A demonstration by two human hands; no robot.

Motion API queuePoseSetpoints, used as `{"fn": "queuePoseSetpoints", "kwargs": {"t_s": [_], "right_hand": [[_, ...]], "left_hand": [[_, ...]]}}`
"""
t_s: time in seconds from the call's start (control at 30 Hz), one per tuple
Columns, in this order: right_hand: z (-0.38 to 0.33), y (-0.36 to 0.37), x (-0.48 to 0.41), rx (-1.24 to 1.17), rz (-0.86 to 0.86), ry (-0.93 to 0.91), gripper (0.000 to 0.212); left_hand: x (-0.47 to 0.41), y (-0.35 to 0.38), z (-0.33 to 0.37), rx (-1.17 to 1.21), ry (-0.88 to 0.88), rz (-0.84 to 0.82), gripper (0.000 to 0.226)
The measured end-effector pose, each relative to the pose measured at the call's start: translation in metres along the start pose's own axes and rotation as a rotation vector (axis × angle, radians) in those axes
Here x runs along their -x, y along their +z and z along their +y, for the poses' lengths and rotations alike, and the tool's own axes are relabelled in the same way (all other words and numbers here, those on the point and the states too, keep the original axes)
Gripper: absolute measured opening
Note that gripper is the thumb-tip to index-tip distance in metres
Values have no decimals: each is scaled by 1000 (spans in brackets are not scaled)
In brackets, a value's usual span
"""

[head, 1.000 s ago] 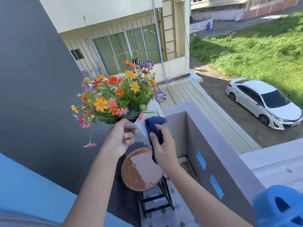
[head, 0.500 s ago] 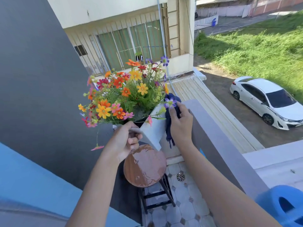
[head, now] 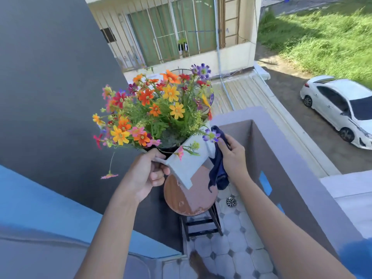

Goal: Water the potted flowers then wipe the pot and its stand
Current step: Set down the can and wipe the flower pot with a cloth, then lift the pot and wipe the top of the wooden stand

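A white square pot [head: 189, 162] full of orange, yellow, red and purple flowers [head: 155, 109] is lifted and tilted in the air. My left hand [head: 148, 174] grips its near-left corner. My right hand [head: 234, 156] holds a dark blue cloth [head: 218, 170] against the pot's right side. Below the pot stands the stand, a round brown stool [head: 189, 200] with black legs; its top looks wet and shiny.
A grey balcony parapet [head: 281, 158] runs along the right, a dark wall [head: 50, 97] along the left. The tiled floor [head: 237, 238] has a drain [head: 231, 201] by the stool. A bare foot [head: 198, 262] is below. A blurred blue object [head: 356, 256] sits bottom right.
My right hand and the cloth moved from the pot's near face up its right side, then slightly down. The pot stayed lifted in my left hand, and the view shifted.
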State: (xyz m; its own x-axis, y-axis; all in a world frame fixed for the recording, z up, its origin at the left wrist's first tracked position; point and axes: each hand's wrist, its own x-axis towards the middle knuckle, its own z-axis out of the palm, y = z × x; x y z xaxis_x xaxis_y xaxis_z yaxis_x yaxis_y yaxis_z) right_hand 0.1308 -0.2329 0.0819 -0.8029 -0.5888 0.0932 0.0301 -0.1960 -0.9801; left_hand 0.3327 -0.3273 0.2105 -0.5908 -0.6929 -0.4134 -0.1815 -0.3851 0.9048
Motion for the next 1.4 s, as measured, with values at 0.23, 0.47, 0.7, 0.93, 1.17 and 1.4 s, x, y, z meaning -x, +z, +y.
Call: {"fn": "queuePoseSetpoints", "kwargs": {"t_s": [0.23,0.47,0.7,0.93,1.17,1.4], "right_hand": [[19,34,-25,32,69,-38,19],[92,61,-52,47,108,134,16],[188,100,-49,200,124,454,15],[254,149,-53,654,-216,315,14],[328,144,-15,1299,-783,192,63],[329,124,-35,1271,-834,210,84]], "left_hand": [[-56,-27,-5,-3,-68,40,21],[-141,-44,-9,-48,-102,73,22],[-210,-57,-19,24,-117,179,30],[-232,-68,-31,48,-158,223,31],[-246,-84,-45,76,-239,292,23],[-255,-80,-45,27,-251,334,25]]}}
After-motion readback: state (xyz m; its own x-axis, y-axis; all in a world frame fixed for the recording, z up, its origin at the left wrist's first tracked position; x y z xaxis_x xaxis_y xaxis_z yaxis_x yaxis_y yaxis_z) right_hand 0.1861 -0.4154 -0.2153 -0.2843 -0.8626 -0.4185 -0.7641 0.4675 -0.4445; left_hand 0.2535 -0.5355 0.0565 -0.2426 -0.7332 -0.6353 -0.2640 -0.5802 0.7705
